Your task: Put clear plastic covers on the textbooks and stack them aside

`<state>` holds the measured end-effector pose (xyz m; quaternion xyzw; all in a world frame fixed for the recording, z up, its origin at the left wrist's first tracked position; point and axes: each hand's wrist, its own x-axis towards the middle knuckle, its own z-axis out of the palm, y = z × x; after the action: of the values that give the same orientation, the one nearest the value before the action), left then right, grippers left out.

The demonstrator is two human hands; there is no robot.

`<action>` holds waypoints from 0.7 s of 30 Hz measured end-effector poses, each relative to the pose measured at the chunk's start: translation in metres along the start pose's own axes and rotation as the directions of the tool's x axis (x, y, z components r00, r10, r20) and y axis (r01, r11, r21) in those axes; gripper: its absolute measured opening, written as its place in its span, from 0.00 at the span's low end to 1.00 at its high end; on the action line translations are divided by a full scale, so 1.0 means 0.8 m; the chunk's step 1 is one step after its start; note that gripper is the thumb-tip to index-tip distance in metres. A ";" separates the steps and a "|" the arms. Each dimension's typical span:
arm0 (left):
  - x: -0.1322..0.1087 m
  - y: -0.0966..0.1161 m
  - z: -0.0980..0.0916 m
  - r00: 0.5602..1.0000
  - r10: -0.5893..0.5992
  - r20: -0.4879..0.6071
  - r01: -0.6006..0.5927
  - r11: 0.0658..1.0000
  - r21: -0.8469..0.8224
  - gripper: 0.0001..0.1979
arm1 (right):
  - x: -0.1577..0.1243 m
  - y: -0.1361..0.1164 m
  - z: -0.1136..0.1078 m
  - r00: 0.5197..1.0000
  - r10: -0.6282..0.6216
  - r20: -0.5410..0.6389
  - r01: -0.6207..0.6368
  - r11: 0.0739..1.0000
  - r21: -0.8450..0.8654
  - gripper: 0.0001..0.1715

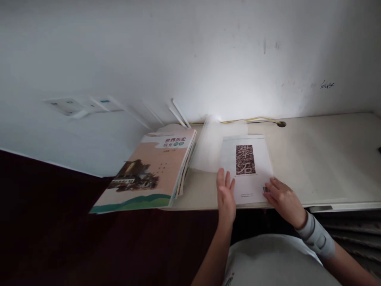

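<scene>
A white book (258,184) lies near the front edge of the narrow desk, with a dark rectangular print of pale characters and a small barcode on its cover. My left hand (226,196) is at its left edge, fingers stretched and apart. At the lower right edge, the fingers of my right hand (282,198) rest on the cover beside the barcode, spread and slightly bent. Behind and left of this book lies a translucent sheet (206,153), its upper part blurred. A grey band (318,236) is around my right wrist.
Left on the desk (312,159), a stack of large booklets (157,163) overhangs the front edge. Yellow and black cables (258,118) run along the wall to a round hole (281,124). Sockets (65,106) with blurred white leads are on the left wall.
</scene>
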<state>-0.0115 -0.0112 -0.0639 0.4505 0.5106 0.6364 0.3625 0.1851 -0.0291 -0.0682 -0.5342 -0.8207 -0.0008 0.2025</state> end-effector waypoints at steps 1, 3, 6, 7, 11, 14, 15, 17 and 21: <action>0.000 0.003 0.003 0.997 0.078 0.009 -0.078 0.995 0.068 0.32 | 0.001 -0.002 0.000 1.000 0.009 0.013 -0.009 1.000 -0.021 0.21; 0.005 0.011 0.000 0.974 0.213 0.073 -0.225 0.936 0.269 0.27 | 0.005 -0.008 -0.003 0.999 0.013 0.039 -0.011 0.998 -0.065 0.30; 0.022 0.018 -0.021 0.944 0.215 0.250 -0.319 0.789 0.526 0.23 | 0.022 -0.018 -0.007 0.989 -0.092 0.114 0.097 0.994 -0.041 0.34; 0.027 0.019 -0.029 0.937 0.197 0.288 -0.334 0.748 0.574 0.22 | 0.029 -0.020 -0.008 0.978 -0.143 0.154 0.146 0.989 -0.006 0.33; 0.042 0.020 -0.051 0.935 0.220 0.280 -0.353 0.670 0.653 0.21 | 0.050 -0.023 -0.011 0.935 -0.214 0.283 0.196 0.976 0.092 0.22; 0.045 0.020 -0.060 0.935 0.289 0.203 -0.350 0.681 0.644 0.20 | 0.053 -0.021 -0.012 0.942 -0.174 0.289 0.145 0.982 0.118 0.17; 0.045 0.020 -0.062 0.934 0.309 0.178 -0.349 0.688 0.636 0.20 | 0.052 -0.021 -0.012 0.945 -0.166 0.283 0.137 0.983 0.122 0.18; 0.044 0.017 -0.064 0.931 0.338 0.138 -0.347 0.701 0.623 0.20 | 0.050 -0.021 -0.012 0.949 -0.160 0.273 0.134 0.985 0.113 0.22; 0.044 0.012 -0.066 0.932 0.342 0.122 -0.342 0.714 0.611 0.19 | 0.048 -0.024 -0.011 0.947 -0.156 0.283 0.132 0.986 0.100 0.23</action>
<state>-0.0730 0.0018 -0.0516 0.6309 0.5996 0.4876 0.0692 0.1578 -0.0053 -0.0430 -0.4586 -0.8777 0.0953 0.1008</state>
